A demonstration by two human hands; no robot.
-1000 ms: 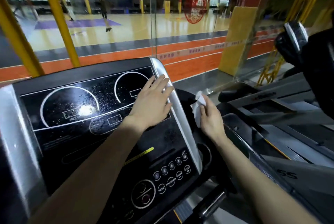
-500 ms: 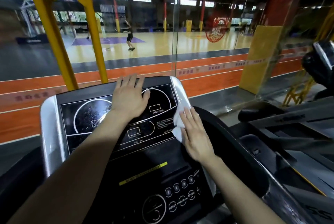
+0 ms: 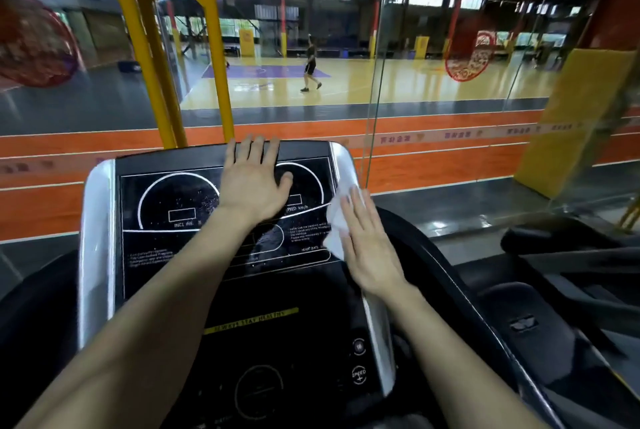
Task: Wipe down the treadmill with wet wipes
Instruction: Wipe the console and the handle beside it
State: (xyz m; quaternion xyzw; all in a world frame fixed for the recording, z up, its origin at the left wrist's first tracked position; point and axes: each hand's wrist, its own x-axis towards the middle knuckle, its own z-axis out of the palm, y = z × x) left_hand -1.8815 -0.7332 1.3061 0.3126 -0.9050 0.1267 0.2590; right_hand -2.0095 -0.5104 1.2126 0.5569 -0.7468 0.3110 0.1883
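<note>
Up on the treadmill console [image 3: 166, 255], the left hand [image 3: 254, 179] lies flat and holds nothing, its fingertips reaching the far edge. The right hand [image 3: 367, 241] presses the white wet wipe [image 3: 335, 221] with straight fingers against the console's silver right trim [image 3: 344, 165]. Beyond the glass lies a basketball court [image 3: 381, 82].
</note>
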